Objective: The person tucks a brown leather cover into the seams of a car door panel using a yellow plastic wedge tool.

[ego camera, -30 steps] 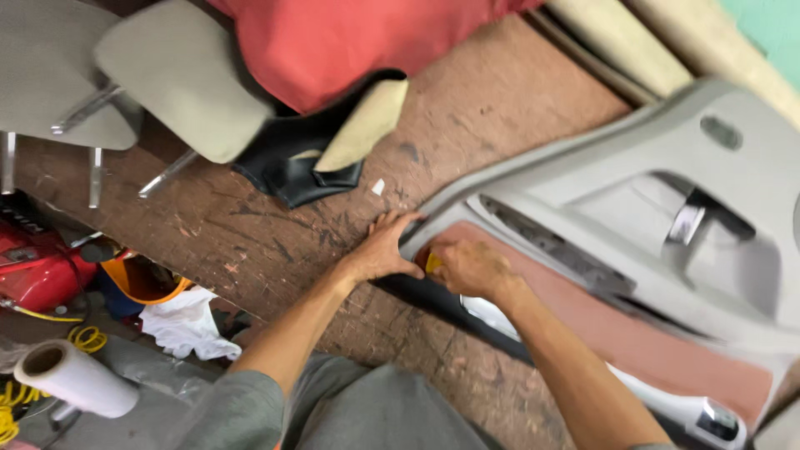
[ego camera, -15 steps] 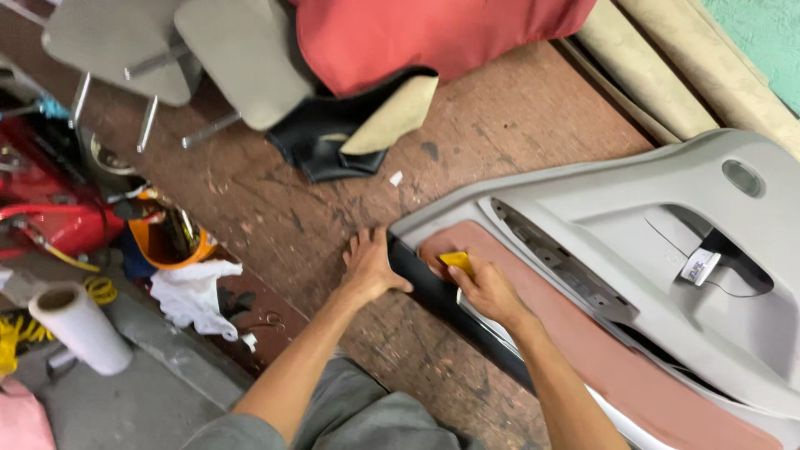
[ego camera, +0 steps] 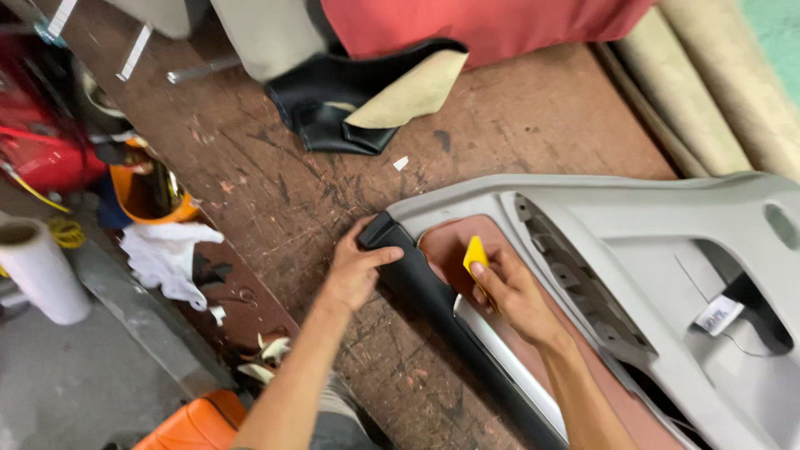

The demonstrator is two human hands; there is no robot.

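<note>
View from above of a scratched brown worktop [ego camera: 517, 125]. A grey door panel [ego camera: 650, 250] lies across its right half, running off the right and bottom edges. The panel has a reddish-brown insert [ego camera: 446, 246] near its left end and a black strip [ego camera: 433, 304] along its near edge.

The left hand [ego camera: 354, 271] rests palm down on the left end of the black strip, fingers curled loosely over the panel's corner, thumb stretched along the strip. It presses rather than grasps.

The right hand [ego camera: 512, 292] pinches a small yellow scraper [ego camera: 475, 254] between thumb and fingers. The scraper's edge touches the reddish-brown insert, just beside the black strip.

At the worktop's far edge lie a black cover [ego camera: 333, 108] with a tan lining and red upholstery [ego camera: 467, 25] behind it. Two beige rolls [ego camera: 708, 92] lie along the far right corner. Off the left edge are an orange bucket [ego camera: 150, 196], a white rag [ego camera: 171, 254] and a white roll [ego camera: 37, 271] standing upright.
</note>
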